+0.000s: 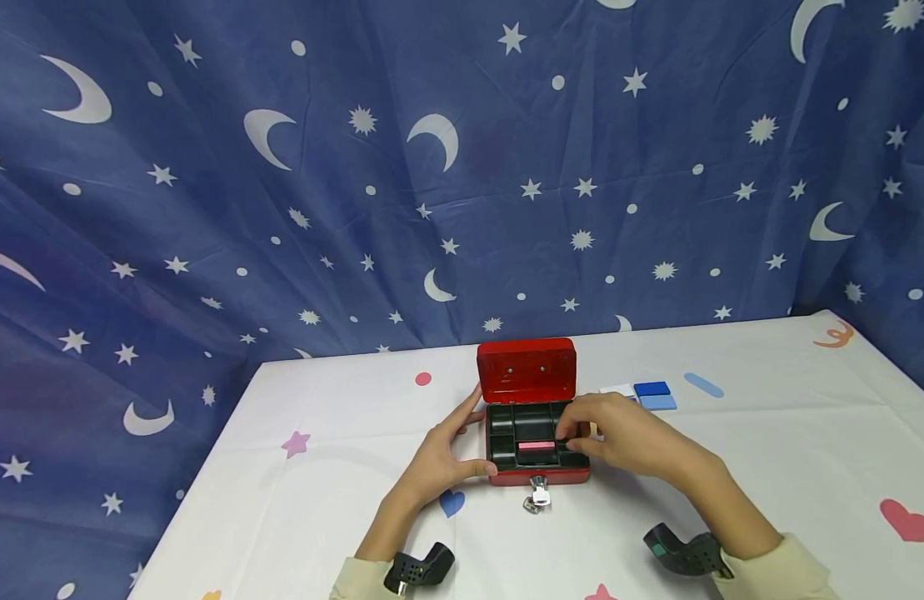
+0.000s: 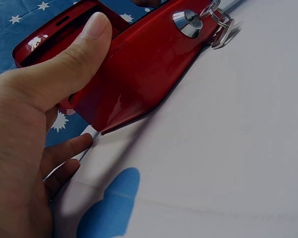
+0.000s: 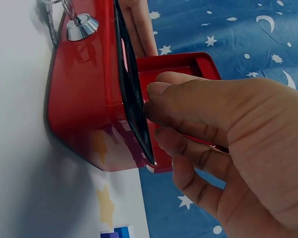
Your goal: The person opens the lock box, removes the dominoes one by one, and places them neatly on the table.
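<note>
A small red metal cash box [image 1: 536,477] stands on the table with its lid [image 1: 526,372] raised at the back. Inside sits a black tray [image 1: 501,423] split into compartments, and a pink strip [image 1: 536,446] lies in a front middle one. My left hand [image 1: 444,462] holds the box's left end, thumb at the front corner, fingers toward the back. Over the tray's right side is my right hand [image 1: 619,433], its thumb and fingertips bent close together at the compartments. Whether they pinch anything is hidden. Keys [image 1: 536,503] hang from the front lock [image 2: 187,23].
Behind the right hand lie a dark blue flat piece [image 1: 651,388], a light blue one [image 1: 659,402] and a white one [image 1: 617,390]. A white printed cloth [image 1: 342,517] covers the table. A blue star-patterned curtain [image 1: 402,208] hangs behind it.
</note>
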`<state>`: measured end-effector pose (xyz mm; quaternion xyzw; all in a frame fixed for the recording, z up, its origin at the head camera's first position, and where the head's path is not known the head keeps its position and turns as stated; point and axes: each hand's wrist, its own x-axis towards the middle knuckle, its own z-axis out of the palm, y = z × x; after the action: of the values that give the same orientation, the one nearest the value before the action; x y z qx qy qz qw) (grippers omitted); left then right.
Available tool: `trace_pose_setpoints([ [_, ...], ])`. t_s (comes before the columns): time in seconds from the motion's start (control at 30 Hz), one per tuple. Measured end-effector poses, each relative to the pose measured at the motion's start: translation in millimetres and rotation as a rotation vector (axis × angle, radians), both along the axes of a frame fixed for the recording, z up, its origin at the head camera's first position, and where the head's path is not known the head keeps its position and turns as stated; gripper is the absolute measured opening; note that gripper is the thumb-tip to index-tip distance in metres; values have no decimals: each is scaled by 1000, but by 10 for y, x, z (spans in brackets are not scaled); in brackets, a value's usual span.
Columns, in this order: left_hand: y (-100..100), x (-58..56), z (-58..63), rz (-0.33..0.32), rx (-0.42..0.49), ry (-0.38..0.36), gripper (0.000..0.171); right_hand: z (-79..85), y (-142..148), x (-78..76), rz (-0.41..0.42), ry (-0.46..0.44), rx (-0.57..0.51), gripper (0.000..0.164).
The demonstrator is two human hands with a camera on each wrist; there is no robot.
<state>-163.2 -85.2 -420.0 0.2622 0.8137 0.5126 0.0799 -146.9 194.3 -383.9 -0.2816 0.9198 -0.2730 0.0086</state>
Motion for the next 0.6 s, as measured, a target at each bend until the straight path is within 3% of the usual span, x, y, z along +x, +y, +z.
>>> trace_pose_setpoints([
  [0.6,1,1,2,3,4,-10,96,-32,-65,9,-13,-4,58,20],
])
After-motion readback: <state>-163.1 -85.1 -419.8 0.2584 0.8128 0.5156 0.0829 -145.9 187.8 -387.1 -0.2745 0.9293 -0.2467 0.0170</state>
